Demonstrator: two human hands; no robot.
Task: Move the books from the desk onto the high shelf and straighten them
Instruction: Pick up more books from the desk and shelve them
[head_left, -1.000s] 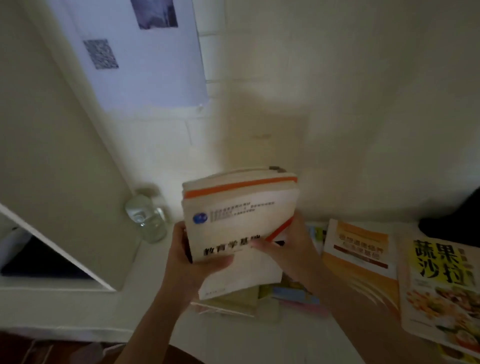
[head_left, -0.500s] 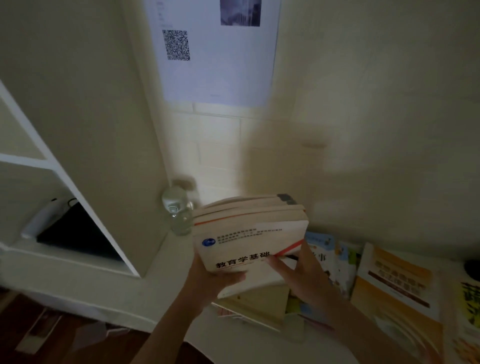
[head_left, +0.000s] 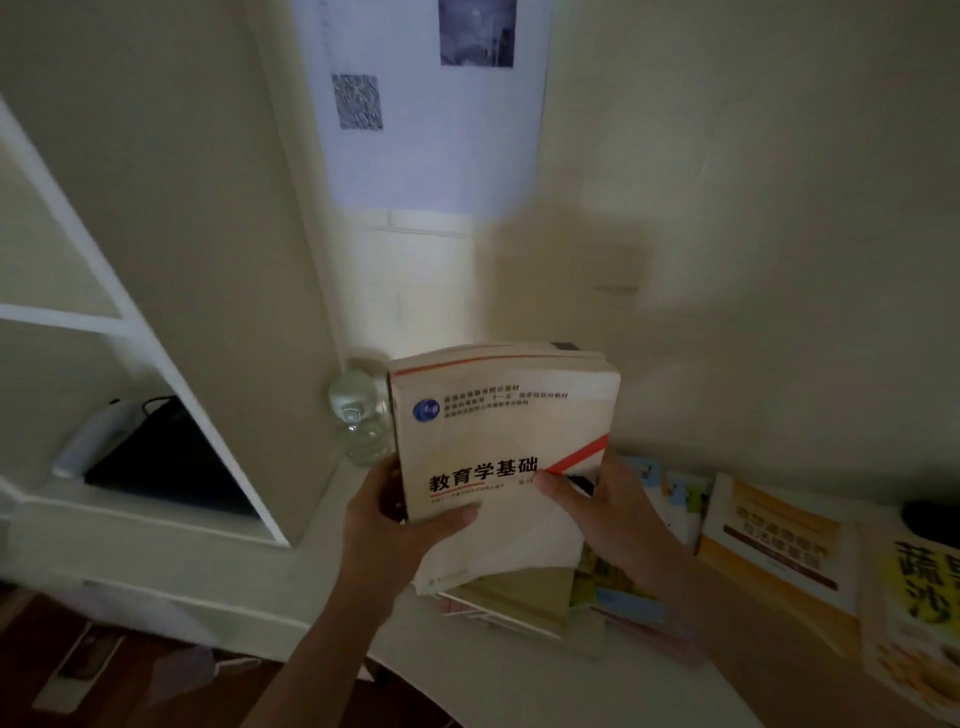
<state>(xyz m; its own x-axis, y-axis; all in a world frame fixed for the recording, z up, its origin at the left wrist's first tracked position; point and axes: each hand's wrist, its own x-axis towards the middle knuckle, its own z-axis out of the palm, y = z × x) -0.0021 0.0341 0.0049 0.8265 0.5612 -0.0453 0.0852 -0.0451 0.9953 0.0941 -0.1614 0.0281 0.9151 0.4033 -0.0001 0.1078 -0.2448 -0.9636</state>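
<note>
Left hand (head_left: 387, 525) and right hand (head_left: 608, 512) gripping a book (head_left: 498, 441).
The book is held upright above the tabletop (head_left: 519, 670), over other books (head_left: 779, 545); a bottle (head_left: 358, 415) stands behind.

Left of your grip, just behind the held edge, a clear glass bottle (head_left: 358, 421) stands at the wall's foot. Farther left and lower, a black flat case (head_left: 171, 467) lies in a white cabinet (head_left: 218, 431) compartment, a pale rounded item beside it, unidentifiable. Above your grip, a white poster (head_left: 431, 104) with blurred QR code.
</note>
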